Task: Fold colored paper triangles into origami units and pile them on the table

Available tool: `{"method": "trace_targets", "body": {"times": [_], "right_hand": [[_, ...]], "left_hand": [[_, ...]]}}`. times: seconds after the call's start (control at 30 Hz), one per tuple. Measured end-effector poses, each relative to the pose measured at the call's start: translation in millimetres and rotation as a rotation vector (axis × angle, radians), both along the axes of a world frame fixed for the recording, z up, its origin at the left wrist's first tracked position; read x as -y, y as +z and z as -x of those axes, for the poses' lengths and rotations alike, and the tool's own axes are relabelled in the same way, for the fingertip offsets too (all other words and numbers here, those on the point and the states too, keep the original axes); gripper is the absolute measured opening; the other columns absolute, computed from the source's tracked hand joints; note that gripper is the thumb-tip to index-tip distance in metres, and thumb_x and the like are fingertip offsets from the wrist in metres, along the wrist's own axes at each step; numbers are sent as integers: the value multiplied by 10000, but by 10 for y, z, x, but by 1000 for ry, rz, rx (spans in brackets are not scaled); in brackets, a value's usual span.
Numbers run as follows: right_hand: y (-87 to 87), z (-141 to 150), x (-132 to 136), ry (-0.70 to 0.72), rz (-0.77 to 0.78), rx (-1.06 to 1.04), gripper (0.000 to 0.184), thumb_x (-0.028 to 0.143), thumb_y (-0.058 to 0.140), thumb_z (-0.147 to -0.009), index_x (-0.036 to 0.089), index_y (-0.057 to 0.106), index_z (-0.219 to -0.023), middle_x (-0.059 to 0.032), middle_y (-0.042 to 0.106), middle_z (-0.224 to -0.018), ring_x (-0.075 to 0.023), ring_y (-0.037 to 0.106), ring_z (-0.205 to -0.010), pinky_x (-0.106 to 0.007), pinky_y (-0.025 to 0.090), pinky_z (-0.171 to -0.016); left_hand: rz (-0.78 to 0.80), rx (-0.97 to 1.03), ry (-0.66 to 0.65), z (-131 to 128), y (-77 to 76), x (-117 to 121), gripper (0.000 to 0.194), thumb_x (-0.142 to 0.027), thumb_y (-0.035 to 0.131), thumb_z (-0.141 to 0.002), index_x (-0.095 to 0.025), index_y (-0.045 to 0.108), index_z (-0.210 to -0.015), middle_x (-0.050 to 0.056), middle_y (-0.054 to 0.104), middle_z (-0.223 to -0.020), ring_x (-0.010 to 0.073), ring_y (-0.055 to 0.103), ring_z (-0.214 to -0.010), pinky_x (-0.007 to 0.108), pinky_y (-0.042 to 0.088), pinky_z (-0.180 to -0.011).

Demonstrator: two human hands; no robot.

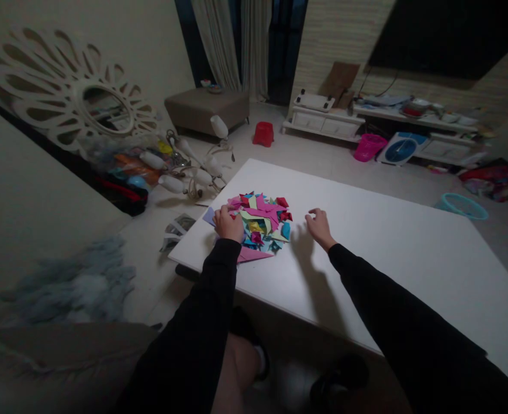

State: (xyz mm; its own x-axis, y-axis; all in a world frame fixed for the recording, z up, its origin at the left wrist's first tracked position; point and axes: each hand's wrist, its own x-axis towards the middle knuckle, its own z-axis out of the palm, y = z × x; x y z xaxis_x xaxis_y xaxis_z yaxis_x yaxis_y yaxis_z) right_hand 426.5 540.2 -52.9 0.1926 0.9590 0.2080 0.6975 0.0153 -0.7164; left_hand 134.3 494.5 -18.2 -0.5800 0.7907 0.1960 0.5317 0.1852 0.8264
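A heap of folded paper pieces (258, 221) in pink, red, yellow, green and blue lies near the left end of the white table (366, 253). At the heap's left side is my left hand (229, 225), its fingers bent down among the pieces. A bit of red paper shows by its fingertips, but what the fingers grip is hidden. A long pink folded piece (254, 254) lies at the near edge of the heap. To the right of the heap, my right hand (320, 229) hovers above the tabletop, fingers loosely curled and apart, with nothing visible in them.
Beyond the table stand a red stool (263, 134), a pink bin (369, 147) and a white TV cabinet (323, 122). A lamp fixture (197, 172) with several white shades lies on the floor at left. A turquoise basket (465, 205) sits past the table's right side.
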Motion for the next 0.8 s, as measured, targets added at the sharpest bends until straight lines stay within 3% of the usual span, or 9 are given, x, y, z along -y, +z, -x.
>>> {"method": "trace_targets", "body": {"times": [0.1, 0.2, 0.33, 0.43, 0.53, 0.63, 0.73, 0.8], "right_hand": [[135, -419, 458, -3, 28, -56, 276, 388, 540, -805, 176, 629, -957, -142, 587, -1103, -246, 605, -888, -455, 504, -879], [398, -664, 1022, 22, 36, -146, 270, 419, 575, -803, 204, 645, -951, -108, 593, -1128, -244, 628, -911, -420, 540, -773], [706, -672, 1718, 13, -41, -231, 228, 413, 595, -830, 233, 655, -956, -95, 626, -1144, -260, 630, -987, -393, 553, -721], [725, -590, 2057, -19, -118, -223, 187, 402, 585, -839, 240, 649, -907, -105, 622, -1096, -279, 618, -989, -396, 558, -681], [622, -583, 2211, 56, -96, -154, 119, 344, 587, -820, 252, 648, -864, -106, 595, -1070, -293, 598, -1009, -397, 561, -656], [544, -678, 2236, 116, -75, -133, 105, 297, 570, -816, 249, 645, -871, -96, 580, -1066, -285, 586, -1013, -400, 566, -663], [562, -773, 2209, 100, -101, -138, 100, 276, 551, -821, 245, 638, -858, -91, 580, -1031, -283, 581, -998, -394, 559, -648], [617, -794, 2192, 110, -122, -162, 100, 266, 548, -821, 245, 638, -858, -93, 578, -1039, -284, 578, -1007, -389, 560, -644]], "left_hand": [[-88, -67, -104, -139, 47, 33, 189, -127, 616, -748, -215, 613, -915, 78, 610, -1019, 267, 556, -1054, 436, 437, -993], [-112, -38, -285, -319, 69, 68, 174, -114, 592, -742, -188, 619, -898, 60, 642, -949, 204, 608, -862, 346, 501, -838], [77, -137, -588, -467, 42, 166, 160, -117, 591, -752, -180, 655, -884, 40, 681, -833, 173, 626, -746, 290, 498, -728], [237, -284, -692, -461, 15, 308, 115, -115, 642, -724, -186, 666, -811, 46, 700, -833, 189, 649, -793, 287, 497, -751], [327, -394, -696, -443, -8, 500, 164, -98, 708, -653, -191, 658, -778, 69, 699, -863, 231, 654, -866, 325, 496, -807], [383, -503, -708, -496, -40, 679, 295, -62, 741, -576, -189, 663, -830, 130, 690, -1024, 305, 625, -1033, 409, 476, -901], [389, -579, -705, -596, -65, 781, 314, -51, 715, -593, -197, 656, -865, 167, 660, -1141, 365, 557, -1172, 523, 414, -978], [378, -601, -701, -658, -66, 801, 242, -78, 701, -636, -207, 646, -834, 159, 675, -1088, 368, 544, -1189, 559, 379, -1000]]}}
